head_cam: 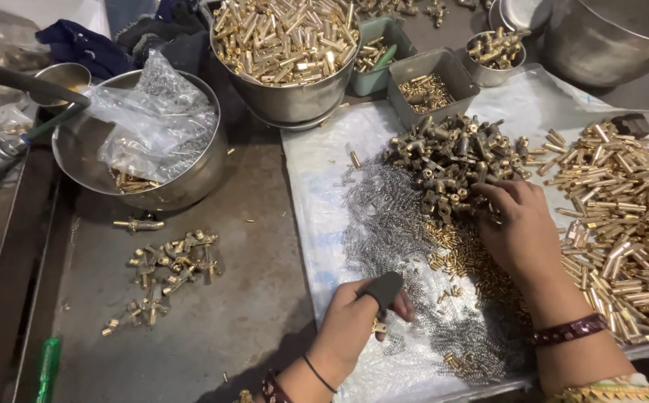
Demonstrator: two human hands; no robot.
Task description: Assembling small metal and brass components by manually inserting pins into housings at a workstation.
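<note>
Dark metal workbench point(212, 313), white sheet point(317, 172) on its right half. Progress, my estimate: a small batch of assembled brass fittings point(168, 269) lies near left; large heaps of brass bodies point(451, 153), springs point(384, 216) and tubes point(623, 216) remain. Left hand point(358, 321), black thumb cot, fingers curled, pinches one small brass piece point(377, 327). Right hand point(515, 224) reaches into the bodies heap, fingertips closing; hold unclear.

**Clearance: sheet crowded, left table half open**

White sheet point(317, 157) packed: springs point(384, 216), dark fittings heap point(451, 153), brass tubes point(623, 216) at right. Bare table point(257, 224) left of the sheet gives a lane, broken by the small assembled-parts cluster point(168, 269). Far edge walled by steel bowl point(153, 194), full pot point(287, 60) and grey tray point(433, 86).
</note>
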